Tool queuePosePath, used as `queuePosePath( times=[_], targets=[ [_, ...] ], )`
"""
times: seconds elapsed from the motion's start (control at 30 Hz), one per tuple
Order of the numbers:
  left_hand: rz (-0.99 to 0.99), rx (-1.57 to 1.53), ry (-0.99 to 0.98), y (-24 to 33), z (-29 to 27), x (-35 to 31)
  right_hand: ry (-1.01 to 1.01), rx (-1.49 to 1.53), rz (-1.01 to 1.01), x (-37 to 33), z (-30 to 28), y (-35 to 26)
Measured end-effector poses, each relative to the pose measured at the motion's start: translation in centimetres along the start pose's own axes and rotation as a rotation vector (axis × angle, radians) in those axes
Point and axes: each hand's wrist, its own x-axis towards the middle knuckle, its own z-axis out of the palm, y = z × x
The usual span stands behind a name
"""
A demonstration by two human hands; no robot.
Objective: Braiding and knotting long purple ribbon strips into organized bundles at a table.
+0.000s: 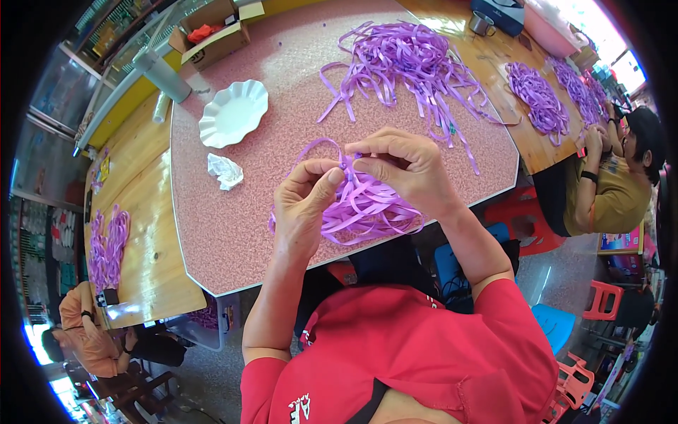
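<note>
Both my hands are raised over the near part of the pink speckled table [282, 95]. My left hand [311, 194] pinches a purple ribbon [318, 141] between thumb and forefinger, and a loop of it arches up behind the fingers. Close beside it, my right hand [399, 162] pinches a small dark purple piece of the same ribbon with thumb and fingertips. What exactly sits between the right fingertips is too small to make out. Below the hands a pile of purple ribbons [371, 212] lies at the table's near edge. A larger heap of purple ribbons [406, 56] spreads at the far side.
A white scalloped dish [233, 113] and a crumpled white tissue [224, 172] lie to the left. Behind them stand a grey tumbler [162, 74] and an open cardboard box [215, 39]. One person [611, 169] sits right, another [92, 328] left, with more ribbon bundles [538, 102] on adjoining wooden tables.
</note>
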Motion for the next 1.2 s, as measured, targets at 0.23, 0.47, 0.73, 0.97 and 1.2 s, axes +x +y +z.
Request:
queuePosePath(
  times=[0.23, 0.47, 0.73, 0.97, 1.2],
  targets=[
    [0.035, -0.011, -0.032, 0.3, 0.5, -0.1, -0.006, 0.128, 0.156, -0.7, -0.1, 0.0],
    [0.05, -0.004, -0.056, 0.6, 0.6, -0.3, -0.064, 0.094, 0.1, -0.7, -0.1, 0.2],
    [0.075, 0.022, -0.038, 0.2, 0.5, -0.3, 0.001, 0.13, 0.146, -1.0, 0.4, 0.1],
    [0.08, 0.018, -0.016, 0.0, 0.5, -0.1, 0.013, 0.126, 0.147, -1.5, 0.9, 0.8],
    [0.188, 0.093, -0.059, -0.2, 0.3, -0.1, 0.009, 0.036, 0.072, -1.2, 1.1, 0.5]
  ],
)
